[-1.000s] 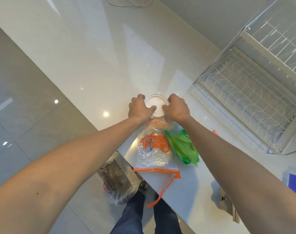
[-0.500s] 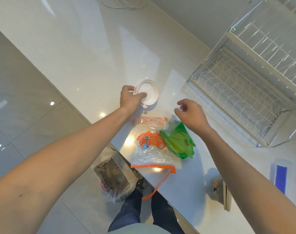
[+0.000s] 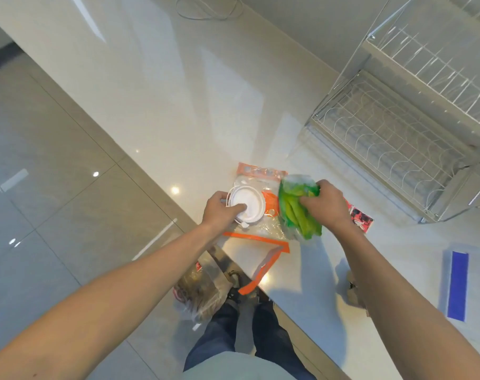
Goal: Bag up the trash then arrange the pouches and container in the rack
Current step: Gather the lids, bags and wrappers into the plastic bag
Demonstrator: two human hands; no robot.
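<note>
White container [image 3: 245,204] sits on the orange pouch [image 3: 256,215] at the surface [image 3: 156,105] edge, left hand [image 3: 219,209] grasping its rim w/ thumb on lid, right hand [image 3: 325,205] clutching the green pouch [image 3: 297,212], prob. to carry both to the rack [image 3: 397,149].

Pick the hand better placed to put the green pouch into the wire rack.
Right. The right hand already grips the green pouch and is on the wire rack's side; the left hand holds the white container.
</note>
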